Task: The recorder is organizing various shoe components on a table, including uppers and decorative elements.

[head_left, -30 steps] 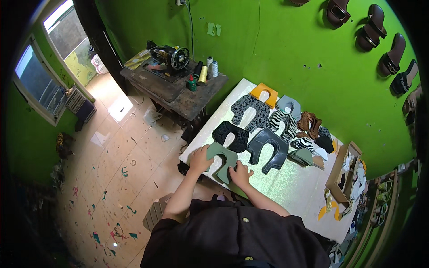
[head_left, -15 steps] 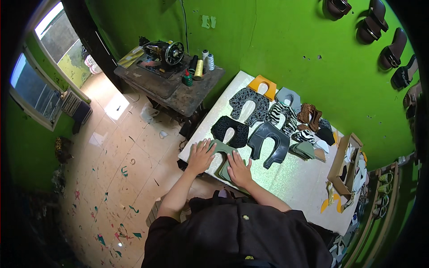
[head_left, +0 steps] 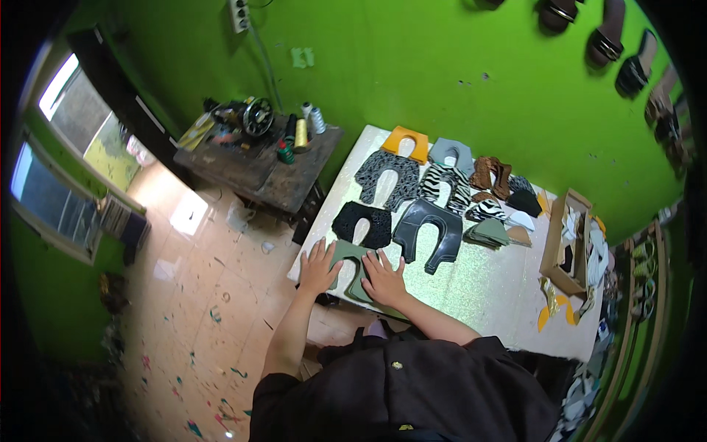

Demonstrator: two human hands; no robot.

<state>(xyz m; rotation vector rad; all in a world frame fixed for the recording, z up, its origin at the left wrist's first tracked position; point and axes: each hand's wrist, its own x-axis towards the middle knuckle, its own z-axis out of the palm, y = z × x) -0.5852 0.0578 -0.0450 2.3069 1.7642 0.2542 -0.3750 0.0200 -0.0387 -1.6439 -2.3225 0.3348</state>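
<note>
Green cutout (head_left: 352,259): now flat on the table (head_left: 471,283); a second ago I held it lifted.
Left hand (head_left: 318,267): fingers spread, pressing it.
Right hand (head_left: 383,278): same.

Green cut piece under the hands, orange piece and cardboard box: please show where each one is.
green cut piece (head_left: 352,259): head view, bare part between the hands.
orange piece (head_left: 417,144): head view, right arm.
cardboard box (head_left: 552,250): head view, left outer wall.

Matt olive cutout (head_left: 352,259) – glossy grey one (head_left: 431,232), glittery tabletop (head_left: 471,283)
</note>
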